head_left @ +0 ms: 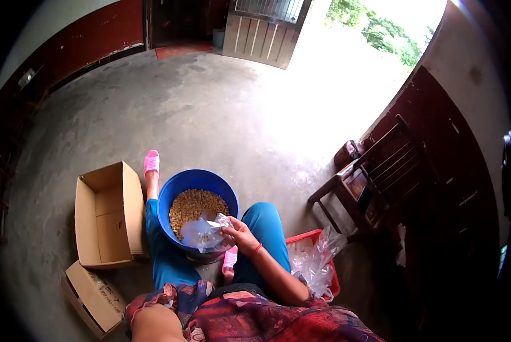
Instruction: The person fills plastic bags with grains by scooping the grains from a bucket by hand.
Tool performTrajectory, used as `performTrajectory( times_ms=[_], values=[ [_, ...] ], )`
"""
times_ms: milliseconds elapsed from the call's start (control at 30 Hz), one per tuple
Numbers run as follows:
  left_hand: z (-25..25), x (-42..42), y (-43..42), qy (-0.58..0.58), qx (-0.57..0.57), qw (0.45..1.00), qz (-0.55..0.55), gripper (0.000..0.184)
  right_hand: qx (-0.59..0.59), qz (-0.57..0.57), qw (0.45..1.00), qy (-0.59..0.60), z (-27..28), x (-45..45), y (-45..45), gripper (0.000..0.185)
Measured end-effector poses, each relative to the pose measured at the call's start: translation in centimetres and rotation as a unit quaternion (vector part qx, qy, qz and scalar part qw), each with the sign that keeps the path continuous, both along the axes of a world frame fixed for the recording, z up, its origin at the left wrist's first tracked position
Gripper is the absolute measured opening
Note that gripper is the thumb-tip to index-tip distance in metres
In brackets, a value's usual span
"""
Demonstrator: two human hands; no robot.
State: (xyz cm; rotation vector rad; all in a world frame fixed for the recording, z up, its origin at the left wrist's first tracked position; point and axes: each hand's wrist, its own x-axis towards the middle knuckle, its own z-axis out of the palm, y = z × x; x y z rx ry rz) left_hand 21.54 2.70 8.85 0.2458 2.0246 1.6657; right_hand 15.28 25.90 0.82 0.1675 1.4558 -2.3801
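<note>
My right hand (240, 234) is closed on the edge of a clear plastic bag (205, 235), which hangs over the near rim of a blue tub (163, 212). Small tan pieces (195, 206), too small to identify, lie inside the tub between my legs. The bag looks thin and crumpled, and its contents cannot be made out. Of my left arm only the upper part shows at the bottom edge; my left hand is out of sight.
An open cardboard box (133, 216) stands left of the tub, with another carton (98, 299) below it. To my right, a red tray (335, 280) holds clear plastic bags (318, 262). A wooden chair (347, 191) stands by the right wall.
</note>
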Motion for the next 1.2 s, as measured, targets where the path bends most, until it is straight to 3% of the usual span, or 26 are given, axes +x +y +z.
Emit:
performTrajectory(
  times_ms=[633, 1200],
  values=[
    [-0.1, 1.9, -0.5, -0.005, -0.021, 1.000, 0.005, 0.015, 0.005, -0.016, 1.000, 0.010, -0.5, -0.2, -0.1, 0.020],
    [1.3, 0.8, -1.2, 0.046, 0.039, 0.997, 0.037, 0.019, 0.021, -0.020, 0.999, 0.015, 0.3, -0.1, -0.6, 0.021]
  ],
)
